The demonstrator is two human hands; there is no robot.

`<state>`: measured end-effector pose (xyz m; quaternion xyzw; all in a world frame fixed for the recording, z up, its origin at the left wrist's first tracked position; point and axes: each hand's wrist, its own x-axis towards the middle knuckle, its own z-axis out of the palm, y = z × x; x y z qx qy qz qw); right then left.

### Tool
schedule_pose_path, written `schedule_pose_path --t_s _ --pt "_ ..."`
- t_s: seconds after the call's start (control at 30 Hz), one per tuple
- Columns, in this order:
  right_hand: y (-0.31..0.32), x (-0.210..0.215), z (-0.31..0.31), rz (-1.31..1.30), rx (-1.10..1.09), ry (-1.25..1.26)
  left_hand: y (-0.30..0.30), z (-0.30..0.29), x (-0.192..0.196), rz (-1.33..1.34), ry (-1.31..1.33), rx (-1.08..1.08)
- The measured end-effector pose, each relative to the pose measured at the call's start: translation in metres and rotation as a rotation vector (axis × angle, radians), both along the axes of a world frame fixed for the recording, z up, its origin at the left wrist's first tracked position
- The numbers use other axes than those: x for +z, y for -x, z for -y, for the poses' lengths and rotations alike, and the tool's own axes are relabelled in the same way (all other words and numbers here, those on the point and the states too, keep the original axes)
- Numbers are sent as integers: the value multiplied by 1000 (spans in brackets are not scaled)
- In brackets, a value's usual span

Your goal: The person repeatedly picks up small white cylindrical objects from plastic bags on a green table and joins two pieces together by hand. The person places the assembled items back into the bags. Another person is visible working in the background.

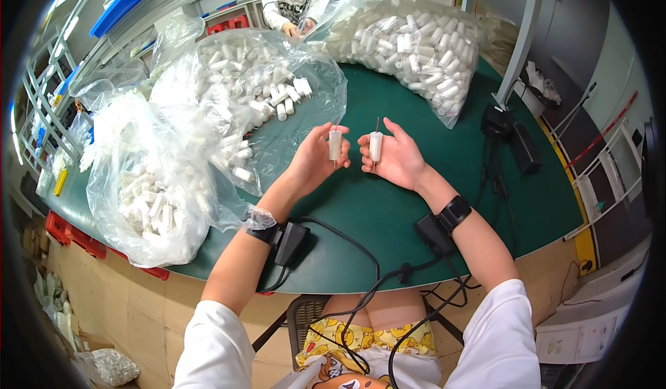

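Long black cables (404, 272) could snag if the arms move. A crinkly clear plastic bag (152, 252) by the left wrist could catch and spill. Over the green table (388, 209), the left hand (316, 159) pinches a small white plastic tube (335, 145), the right hand (399, 159) another white tube (375, 146); loose fingers could drop them. Fingers hide their backs; the top edge cuts off the far person in white (281, 1).

Your hands: two, left hand (321, 154) and right hand (397, 157). White cylinders (335, 145) held: two, one per hand. Wristbands (455, 213) on you: two, one per wrist. Co-worker (284, 4) beyond table's (361, 209) far edge: one. Clear bag (430, 49) near far right edge: one. Clear bags (149, 198) toward left edge: at least two, overlapping; exact count unclear to you. Bagged cylinders (444, 59): scores, many hidden, beyond exact count.
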<state>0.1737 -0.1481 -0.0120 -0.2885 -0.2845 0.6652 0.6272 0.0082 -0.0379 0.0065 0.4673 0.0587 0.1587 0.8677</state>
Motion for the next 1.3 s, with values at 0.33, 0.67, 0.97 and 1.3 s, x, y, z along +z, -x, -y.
schedule_pose_path --t_s 0.33,0.67,0.97,1.3 --pt "13 6 1 40 -161 -17 -6 1 -7 -49 -2 73" --pt "1 -10 -4 80 -1 -80 2 -5 -3 87 65 -107" --pt "2 -6 -1 80 -39 -116 2 -6 -3 33 20 -11" --pt "11 2 3 223 -204 -73 2 3 5 -11 -4 99"
